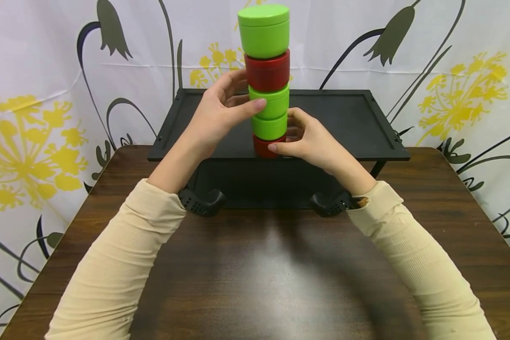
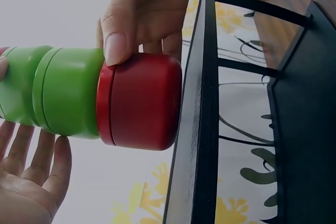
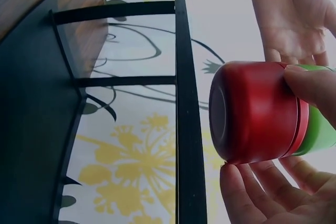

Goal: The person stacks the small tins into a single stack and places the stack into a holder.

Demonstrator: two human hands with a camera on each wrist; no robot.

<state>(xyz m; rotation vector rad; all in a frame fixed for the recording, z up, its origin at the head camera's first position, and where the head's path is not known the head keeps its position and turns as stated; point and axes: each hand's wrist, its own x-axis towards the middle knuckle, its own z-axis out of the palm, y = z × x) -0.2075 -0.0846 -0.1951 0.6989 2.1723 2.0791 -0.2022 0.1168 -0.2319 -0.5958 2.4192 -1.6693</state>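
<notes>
Several round lidded jars stand in one upright column in the head view: a green jar [image 1: 264,33] on top, a red jar [image 1: 267,73] under it, then two green jars [image 1: 274,101] and a red jar [image 1: 261,147] at the bottom. My left hand [image 1: 218,106] grips the column's middle, its thumb on the upper of the two green jars. Lower down, my right hand [image 1: 312,137] holds the bottom red jar, thumb across its front near the lid seam. The bottom jar's base shows in the right wrist view, close to the black shelf's edge [image 3: 189,108].
The black raised shelf [image 1: 335,123] stands on legs at the back of the brown wooden table [image 1: 255,274]. A white curtain [image 1: 323,28] with yellow and grey flowers hangs behind. Black straps with camera mounts [image 1: 201,202] sit on both wrists.
</notes>
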